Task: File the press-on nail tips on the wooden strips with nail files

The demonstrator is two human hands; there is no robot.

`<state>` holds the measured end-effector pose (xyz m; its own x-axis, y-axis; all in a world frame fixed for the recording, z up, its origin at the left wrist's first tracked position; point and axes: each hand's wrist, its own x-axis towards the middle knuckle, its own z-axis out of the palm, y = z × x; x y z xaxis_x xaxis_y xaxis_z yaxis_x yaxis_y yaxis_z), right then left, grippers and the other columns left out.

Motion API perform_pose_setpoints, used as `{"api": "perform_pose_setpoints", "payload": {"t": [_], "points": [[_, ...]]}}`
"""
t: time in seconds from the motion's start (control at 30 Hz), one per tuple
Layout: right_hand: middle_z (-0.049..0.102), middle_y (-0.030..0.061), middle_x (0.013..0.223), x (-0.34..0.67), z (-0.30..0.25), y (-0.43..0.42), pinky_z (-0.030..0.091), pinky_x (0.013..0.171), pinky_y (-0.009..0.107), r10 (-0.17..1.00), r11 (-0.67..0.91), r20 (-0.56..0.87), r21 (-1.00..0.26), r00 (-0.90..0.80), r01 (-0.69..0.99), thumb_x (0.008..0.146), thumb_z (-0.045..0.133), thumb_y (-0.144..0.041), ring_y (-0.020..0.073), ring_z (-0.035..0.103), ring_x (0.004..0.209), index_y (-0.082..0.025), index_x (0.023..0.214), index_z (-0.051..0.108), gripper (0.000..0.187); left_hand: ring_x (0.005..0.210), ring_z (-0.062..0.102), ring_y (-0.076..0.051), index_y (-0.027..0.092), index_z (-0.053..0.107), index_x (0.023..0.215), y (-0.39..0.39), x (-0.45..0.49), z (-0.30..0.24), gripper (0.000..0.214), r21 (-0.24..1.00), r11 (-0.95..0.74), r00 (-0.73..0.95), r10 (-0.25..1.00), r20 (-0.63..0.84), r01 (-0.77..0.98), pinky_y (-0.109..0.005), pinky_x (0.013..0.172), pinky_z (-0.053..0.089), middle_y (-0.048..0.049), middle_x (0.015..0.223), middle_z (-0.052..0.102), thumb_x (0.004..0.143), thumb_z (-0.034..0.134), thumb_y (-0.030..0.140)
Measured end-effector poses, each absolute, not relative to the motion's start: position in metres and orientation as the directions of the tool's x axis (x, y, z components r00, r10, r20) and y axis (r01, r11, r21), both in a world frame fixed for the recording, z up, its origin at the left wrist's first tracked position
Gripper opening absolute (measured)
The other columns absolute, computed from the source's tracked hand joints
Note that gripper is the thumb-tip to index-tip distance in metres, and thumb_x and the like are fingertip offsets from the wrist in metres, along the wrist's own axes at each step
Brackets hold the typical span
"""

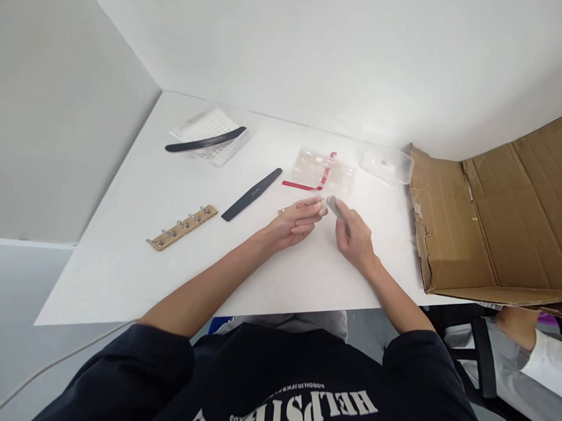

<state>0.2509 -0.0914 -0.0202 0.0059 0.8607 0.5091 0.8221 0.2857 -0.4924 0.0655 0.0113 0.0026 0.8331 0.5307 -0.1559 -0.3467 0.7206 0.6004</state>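
Note:
My left hand (295,224) pinches a small translucent piece (324,206) at its fingertips; it looks like a false nail tip, too small to be sure. My right hand (357,242) grips a grey nail file (338,211), whose far end meets or almost meets that piece. Just beyond both hands lies a clear plastic case (305,164) of pale nail tips, with a red strip (302,186) on it. Left of my left hand is a black nail file (252,195). Near my left fingers sits a tiny tan object (281,210), partly hidden.
A second black file (205,140) rests on a clear package (222,156). A wooden strip with metal clips (183,227) lies at left. Back right stands a clear plastic box (386,165), beside a large open cardboard box (487,224). Another person's arm (519,326) shows below it.

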Motion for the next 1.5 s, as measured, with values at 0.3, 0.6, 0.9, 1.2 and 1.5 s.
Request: {"api": "perform_pose_setpoints", "payload": {"t": [0.3, 0.6, 0.9, 1.2, 1.5], "points": [[0.074, 0.0066, 0.098, 0.263, 0.001, -0.084, 0.052, 0.073, 0.037, 0.980, -0.154, 0.068, -0.344, 0.188, 0.926, 0.103, 0.049, -0.035, 0.0274, 0.068, 0.091, -0.024, 0.132, 0.060, 0.032, 0.044, 0.027, 0.003, 0.013, 0.072, 0.085, 0.059, 0.011, 0.022, 0.037, 0.923, 0.303, 0.688, 0.723, -0.060, -0.238, -0.014, 0.036, 0.024, 0.0018, 0.077, 0.063, 0.073, 0.097, 0.038], [0.074, 0.0134, 0.126, 0.249, 0.002, -0.084, 0.058, 0.105, 0.049, 0.894, 0.320, 0.413, -0.315, -0.174, 0.894, 0.108, 0.054, -0.033, 0.0277, 0.067, 0.118, -0.024, 0.153, 0.056, 0.046, 0.046, 0.039, -0.004, 0.015, 0.073, 0.085, 0.053, 0.002, 0.023, 0.018, 0.993, -0.025, 0.827, 0.556, -0.079, 0.112, -0.019, 0.041, 0.031, 0.0008, 0.067, 0.058, 0.085, 0.081, 0.031], [0.081, 0.0105, 0.112, 0.215, -0.005, -0.084, 0.065, 0.094, 0.042, 0.881, 0.409, 0.401, -0.380, -0.251, 0.829, 0.108, 0.059, -0.034, 0.0243, 0.075, 0.103, -0.025, 0.131, 0.075, 0.030, 0.044, 0.041, -0.007, 0.019, 0.077, 0.081, 0.047, 0.001, 0.020, 0.012, 0.985, -0.094, 0.910, 0.404, -0.098, 0.148, -0.020, 0.039, 0.029, -0.0007, 0.063, 0.059, 0.081, 0.080, 0.031], [0.081, 0.0107, 0.104, 0.212, -0.002, -0.089, 0.064, 0.083, 0.040, 0.870, 0.397, 0.378, -0.153, -0.318, 0.905, 0.110, 0.052, -0.036, 0.0243, 0.075, 0.092, -0.024, 0.123, 0.077, 0.030, 0.040, 0.039, -0.009, 0.022, 0.078, 0.073, 0.047, 0.001, 0.023, 0.011, 0.993, -0.068, 0.924, 0.378, -0.066, 0.099, -0.022, 0.036, 0.028, -0.0013, 0.056, 0.058, 0.075, 0.085, 0.030], [0.081, 0.0094, 0.094, 0.211, -0.008, -0.087, 0.060, 0.081, 0.037, 0.877, 0.296, 0.427, -0.123, -0.219, 0.947, 0.109, 0.054, -0.042, 0.0229, 0.075, 0.089, -0.023, 0.106, 0.077, 0.030, 0.043, 0.047, -0.008, 0.019, 0.077, 0.077, 0.050, -0.001, 0.024, 0.021, 0.980, -0.166, 0.897, 0.441, -0.023, 0.107, -0.024, 0.042, 0.036, -0.0058, 0.077, 0.070, 0.087, 0.074, 0.036]]}}
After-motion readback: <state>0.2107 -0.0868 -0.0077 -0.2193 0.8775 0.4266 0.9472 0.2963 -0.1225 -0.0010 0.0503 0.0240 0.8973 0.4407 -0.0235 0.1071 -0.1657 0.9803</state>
